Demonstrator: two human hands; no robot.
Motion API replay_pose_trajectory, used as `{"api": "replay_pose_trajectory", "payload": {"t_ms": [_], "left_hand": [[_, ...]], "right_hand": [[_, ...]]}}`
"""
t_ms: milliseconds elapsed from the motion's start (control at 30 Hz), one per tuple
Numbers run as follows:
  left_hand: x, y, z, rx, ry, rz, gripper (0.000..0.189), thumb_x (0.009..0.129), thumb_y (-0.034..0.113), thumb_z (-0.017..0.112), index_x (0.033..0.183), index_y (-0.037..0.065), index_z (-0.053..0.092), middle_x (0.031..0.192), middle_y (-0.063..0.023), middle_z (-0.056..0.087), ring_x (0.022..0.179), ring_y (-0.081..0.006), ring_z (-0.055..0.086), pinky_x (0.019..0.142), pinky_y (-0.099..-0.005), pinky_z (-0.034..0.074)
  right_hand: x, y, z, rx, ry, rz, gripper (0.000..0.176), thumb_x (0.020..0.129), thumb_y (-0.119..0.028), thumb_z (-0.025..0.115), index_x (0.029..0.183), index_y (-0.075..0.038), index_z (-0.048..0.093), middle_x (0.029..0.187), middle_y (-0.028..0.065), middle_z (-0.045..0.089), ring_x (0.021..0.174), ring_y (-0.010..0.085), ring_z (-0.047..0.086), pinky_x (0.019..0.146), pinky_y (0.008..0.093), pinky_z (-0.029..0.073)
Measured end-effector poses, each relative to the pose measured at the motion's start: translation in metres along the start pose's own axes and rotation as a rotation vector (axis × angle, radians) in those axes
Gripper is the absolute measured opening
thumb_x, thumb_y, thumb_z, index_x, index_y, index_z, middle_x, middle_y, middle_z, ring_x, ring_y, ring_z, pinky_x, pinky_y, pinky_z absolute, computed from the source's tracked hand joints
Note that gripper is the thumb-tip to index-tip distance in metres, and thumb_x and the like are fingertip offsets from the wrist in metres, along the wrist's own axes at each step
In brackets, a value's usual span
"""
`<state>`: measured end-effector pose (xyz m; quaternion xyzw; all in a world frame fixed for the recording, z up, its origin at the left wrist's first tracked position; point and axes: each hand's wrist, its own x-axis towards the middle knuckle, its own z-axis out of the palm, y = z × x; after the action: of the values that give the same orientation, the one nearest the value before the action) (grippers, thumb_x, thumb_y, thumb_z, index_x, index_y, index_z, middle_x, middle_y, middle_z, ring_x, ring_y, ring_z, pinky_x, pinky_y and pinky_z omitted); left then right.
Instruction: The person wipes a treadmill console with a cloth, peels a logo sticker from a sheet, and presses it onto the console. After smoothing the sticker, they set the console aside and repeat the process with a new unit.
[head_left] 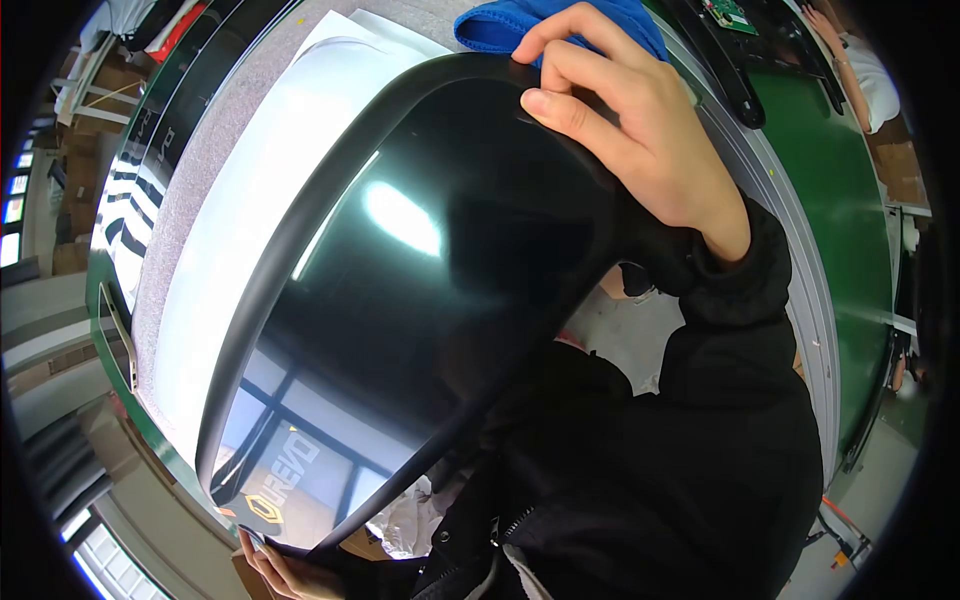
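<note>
A large glossy black panel [400,290] with a rounded rim is tilted across the middle of the view. A hexagon logo and the lettering UREVO show at its lower left end, among window reflections. My right hand [625,115] grips the upper right end, thumb on the glossy face and fingers over the rim. Down at the lower left corner, my left hand [280,575] holds the other end, partly hidden and cut by the dark view border. A blue cloth [500,28] lies just behind my right fingers. White sheets [235,215] lie beyond the panel's far edge.
A grey padded surface [215,160] lies under the sheets. Green worktop [800,150] with a metal rail runs along the right, bearing black parts and a small circuit board [728,14]. Another person's arm [850,85] is at upper right. Crumpled white wrapping [408,522] lies below the panel.
</note>
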<state>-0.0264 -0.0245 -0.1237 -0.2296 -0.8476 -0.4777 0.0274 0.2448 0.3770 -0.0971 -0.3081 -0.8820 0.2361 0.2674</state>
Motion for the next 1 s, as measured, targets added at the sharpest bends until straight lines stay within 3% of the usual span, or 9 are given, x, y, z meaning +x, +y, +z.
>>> {"api": "replay_pose_trajectory", "payload": {"t_ms": [33, 300, 433, 533, 633, 733, 800, 900, 1000], "left_hand": [[0.000, 0.007, 0.005, -0.092, 0.027, -0.112, 0.033, 0.093, 0.013, 0.037, 0.114, -0.008, 0.050, 0.123, -0.0147, 0.047, 0.110, -0.0209, 0.047, 0.097, -0.0332, 0.036], [0.004, 0.009, 0.004, -0.081, 0.004, -0.156, 0.033, 0.093, 0.014, 0.037, 0.113, -0.009, 0.049, 0.126, -0.0138, 0.044, 0.112, -0.0207, 0.045, 0.097, -0.0329, 0.037], [0.011, -0.036, -0.030, -0.108, -0.163, 0.077, 0.033, 0.094, 0.013, 0.035, 0.112, -0.009, 0.051, 0.127, -0.0163, 0.043, 0.114, -0.0216, 0.044, 0.099, -0.0349, 0.036], [0.011, -0.031, -0.026, -0.045, -0.077, -0.012, 0.032, 0.094, 0.013, 0.034, 0.110, -0.008, 0.052, 0.127, -0.0186, 0.042, 0.115, -0.0217, 0.044, 0.100, -0.0357, 0.035], [0.012, -0.042, -0.034, 0.016, -0.117, 0.133, 0.032, 0.094, 0.012, 0.035, 0.110, -0.009, 0.052, 0.126, -0.0197, 0.043, 0.114, -0.0220, 0.044, 0.099, -0.0351, 0.036], [0.010, -0.021, -0.021, 0.063, -0.034, -0.015, 0.031, 0.092, 0.010, 0.037, 0.110, -0.010, 0.052, 0.124, -0.0192, 0.045, 0.113, -0.0228, 0.045, 0.098, -0.0342, 0.036], [0.009, -0.022, -0.023, 0.070, -0.046, -0.019, 0.031, 0.091, 0.010, 0.038, 0.110, -0.011, 0.052, 0.124, -0.0190, 0.046, 0.113, -0.0228, 0.045, 0.098, -0.0334, 0.035], [0.007, -0.019, -0.020, 0.050, -0.027, -0.033, 0.032, 0.091, 0.011, 0.040, 0.111, -0.012, 0.051, 0.124, -0.0184, 0.046, 0.113, -0.0222, 0.045, 0.098, -0.0326, 0.034], [0.004, -0.006, -0.007, -0.064, 0.023, -0.099, 0.033, 0.091, 0.012, 0.040, 0.113, -0.011, 0.050, 0.124, -0.0171, 0.046, 0.112, -0.0213, 0.044, 0.098, -0.0321, 0.033]], "right_hand": [[0.003, 0.002, -0.002, -0.081, -0.047, -0.083, 0.009, 0.083, -0.007, 0.057, 0.084, 0.000, 0.051, 0.093, 0.0100, 0.048, 0.064, 0.0194, 0.053, 0.054, 0.0304, 0.039], [0.013, 0.022, -0.003, -0.163, -0.068, -0.347, 0.017, 0.083, -0.018, 0.059, 0.083, -0.002, 0.053, 0.097, 0.0087, 0.046, 0.066, 0.0161, 0.060, 0.052, 0.0260, 0.043], [0.014, 0.035, -0.003, 0.017, -0.094, -0.277, 0.022, 0.080, -0.021, 0.064, 0.076, -0.003, 0.053, 0.099, 0.0087, 0.048, 0.063, 0.0148, 0.058, 0.053, 0.0241, 0.042], [0.011, 0.042, 0.001, 0.136, -0.087, -0.217, 0.027, 0.078, -0.025, 0.067, 0.071, -0.004, 0.052, 0.100, 0.0086, 0.049, 0.062, 0.0135, 0.055, 0.054, 0.0231, 0.041], [0.012, 0.040, -0.008, 0.102, -0.172, -0.173, 0.028, 0.076, -0.028, 0.069, 0.071, -0.005, 0.053, 0.101, 0.0086, 0.049, 0.061, 0.0122, 0.054, 0.055, 0.0229, 0.041], [0.013, 0.033, -0.024, 0.071, -0.310, -0.105, 0.032, 0.072, -0.033, 0.072, 0.078, -0.007, 0.054, 0.107, 0.0084, 0.048, 0.063, 0.0118, 0.054, 0.057, 0.0236, 0.042], [0.008, 0.043, -0.011, 0.104, -0.190, -0.248, 0.049, 0.065, -0.036, 0.076, 0.066, -0.006, 0.038, 0.112, 0.0110, 0.050, 0.067, 0.0124, 0.046, 0.063, 0.0239, 0.038], [-0.002, 0.047, -0.015, 0.113, -0.257, -0.159, 0.065, 0.049, -0.048, 0.082, 0.069, -0.007, 0.035, 0.120, 0.0138, 0.046, 0.076, 0.0154, 0.048, 0.072, 0.0272, 0.042], [-0.005, 0.048, -0.016, 0.201, -0.303, -0.092, 0.068, 0.046, -0.044, 0.085, 0.074, -0.007, 0.035, 0.126, 0.0163, 0.040, 0.099, 0.0231, 0.051, 0.088, 0.0365, 0.041]]}}
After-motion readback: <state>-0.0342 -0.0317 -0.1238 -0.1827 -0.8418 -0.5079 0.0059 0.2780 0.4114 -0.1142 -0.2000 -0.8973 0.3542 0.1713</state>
